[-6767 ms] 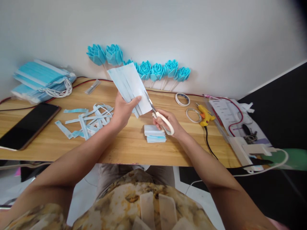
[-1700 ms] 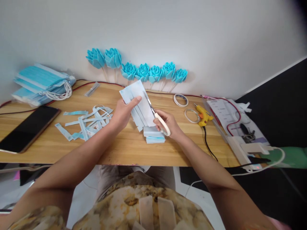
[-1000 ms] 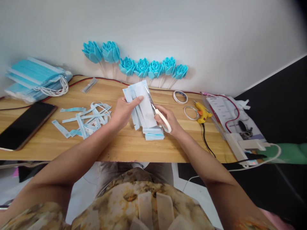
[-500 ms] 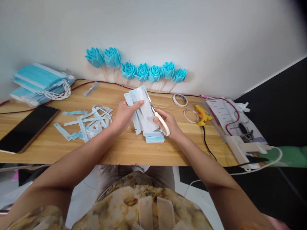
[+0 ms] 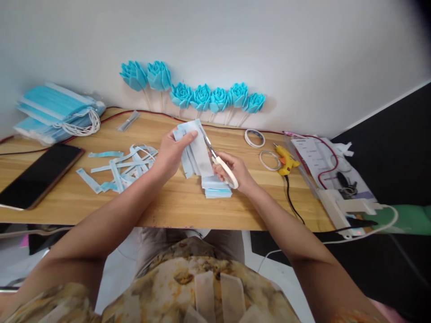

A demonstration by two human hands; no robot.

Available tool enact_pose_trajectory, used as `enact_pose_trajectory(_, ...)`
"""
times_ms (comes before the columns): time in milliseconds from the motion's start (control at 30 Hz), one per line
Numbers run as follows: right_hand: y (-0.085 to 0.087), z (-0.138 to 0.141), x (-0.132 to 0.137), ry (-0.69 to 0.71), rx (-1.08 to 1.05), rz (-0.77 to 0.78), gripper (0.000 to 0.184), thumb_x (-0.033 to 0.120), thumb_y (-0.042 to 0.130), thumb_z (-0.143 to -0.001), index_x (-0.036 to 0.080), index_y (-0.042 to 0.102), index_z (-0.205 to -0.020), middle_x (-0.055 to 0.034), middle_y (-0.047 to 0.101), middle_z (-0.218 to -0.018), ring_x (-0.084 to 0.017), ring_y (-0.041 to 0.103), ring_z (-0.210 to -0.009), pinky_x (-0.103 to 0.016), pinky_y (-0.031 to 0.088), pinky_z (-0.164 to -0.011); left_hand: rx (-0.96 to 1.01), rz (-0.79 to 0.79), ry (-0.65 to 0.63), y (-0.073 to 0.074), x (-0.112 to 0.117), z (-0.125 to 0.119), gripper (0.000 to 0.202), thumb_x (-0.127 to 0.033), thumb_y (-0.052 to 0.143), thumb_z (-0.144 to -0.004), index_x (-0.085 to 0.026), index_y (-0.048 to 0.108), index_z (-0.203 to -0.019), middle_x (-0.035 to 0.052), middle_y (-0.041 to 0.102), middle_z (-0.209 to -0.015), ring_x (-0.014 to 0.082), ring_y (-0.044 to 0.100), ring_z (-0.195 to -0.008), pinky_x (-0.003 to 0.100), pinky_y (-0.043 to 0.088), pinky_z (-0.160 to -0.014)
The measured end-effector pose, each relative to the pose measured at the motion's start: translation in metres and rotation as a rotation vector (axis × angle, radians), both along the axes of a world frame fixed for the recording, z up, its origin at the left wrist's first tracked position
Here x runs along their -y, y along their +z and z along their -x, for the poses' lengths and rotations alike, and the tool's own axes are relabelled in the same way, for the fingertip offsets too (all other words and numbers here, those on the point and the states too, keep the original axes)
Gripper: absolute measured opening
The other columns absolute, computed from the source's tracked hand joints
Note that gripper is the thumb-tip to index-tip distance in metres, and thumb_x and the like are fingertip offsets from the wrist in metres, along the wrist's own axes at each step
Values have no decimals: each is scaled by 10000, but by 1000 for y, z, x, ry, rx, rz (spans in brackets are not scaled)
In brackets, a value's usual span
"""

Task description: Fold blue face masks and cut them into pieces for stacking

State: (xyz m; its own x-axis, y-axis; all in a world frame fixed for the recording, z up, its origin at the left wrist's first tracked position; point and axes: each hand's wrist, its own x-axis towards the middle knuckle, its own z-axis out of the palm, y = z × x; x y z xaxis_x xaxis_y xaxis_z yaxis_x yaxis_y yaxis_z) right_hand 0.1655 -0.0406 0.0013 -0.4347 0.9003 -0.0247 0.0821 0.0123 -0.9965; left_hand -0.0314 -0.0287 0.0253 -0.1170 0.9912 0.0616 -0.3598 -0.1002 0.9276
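My left hand (image 5: 172, 151) pinches a white and pale blue face mask piece (image 5: 202, 156), thumb on top, above the middle of the table. In my right hand (image 5: 239, 170) are white-handled scissors (image 5: 226, 171), their blades lying along the right edge of the piece. Whether the blades are cutting there I cannot tell. Just below lies a small stack of pale blue mask pieces (image 5: 218, 193). Trimmed mask strips (image 5: 117, 175) are heaped left of my left hand.
Several blue flowers (image 5: 201, 96) on sticks lean against the wall. Face masks (image 5: 54, 112) and a phone (image 5: 40, 176) lie left. At right are a tape roll (image 5: 247, 139), a yellow glue gun (image 5: 287, 162) with its cord, and a power strip (image 5: 332, 211).
My left hand and the mask piece have shifted slightly left. The scissors stay at the piece's right edge, blades a little further left. The view has tilted slightly.
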Motion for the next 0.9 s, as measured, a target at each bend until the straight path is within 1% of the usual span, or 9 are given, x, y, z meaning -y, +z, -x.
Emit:
enact_pose_trajectory(100,8,-1,3,51,9,-23,629,601,776,-744,197,619,-1201,46,559,-720,-68,473,-562,-218,383,-503,-18,16,11,1,1,1,397,-458,888,-633,-177,654,-789,24,698,-750,192,666,-698,310,535,-674)
enact_pose_trajectory(233,16,-1,5,72,24,-63,639,672,748,-746,197,598,-1146,32,559,-761,-75,475,-595,-224,388,-530,-33,38,-17,-1,5,-5,381,-448,889,-637,-173,662,-773,20,690,-735,170,639,-652,297,512,-635)
enact_pose_trajectory(333,15,-1,5,58,35,-70,627,699,734,-742,206,580,-1097,28,570,-783,-77,477,-595,-228,390,-531,-53,29,-20,-5,7,-8,374,-448,887,-640,-178,657,-758,13,684,-718,162,629,-649,276,494,-610)
enact_pose_trajectory(467,14,-1,5,35,24,-75,606,703,719,-758,211,571,-1079,28,570,-783,-76,478,-581,-225,379,-508,-43,20,-49,-7,7,-10,362,-449,879,-654,-175,666,-759,20,697,-732,163,635,-662,273,502,-616)
enact_pose_trajectory(733,15,1,7,-10,34,-77,617,712,741,-727,213,594,-1059,37,551,-744,-76,476,-555,-231,385,-491,-29,27,-79,-5,9,-9,354,-449,873,-670,-164,678,-751,38,709,-735,174,645,-658,284,512,-614)
enact_pose_trajectory(833,13,3,7,-28,23,-73,641,727,750,-707,215,597,-1060,44,540,-724,-70,457,-530,-228,371,-472,-37,25,-82,-4,9,-9,349,-453,867,-682,-166,681,-752,46,716,-741,190,662,-676,293,522,-620)
enact_pose_trajectory(900,11,3,7,-31,9,-63,631,722,746,-717,214,605,-1064,51,527,-696,-68,446,-517,-227,366,-466,-32,25,-74,-5,9,-8,346,-448,870,-680,-169,677,-744,45,716,-737,191,664,-676,294,526,-618)
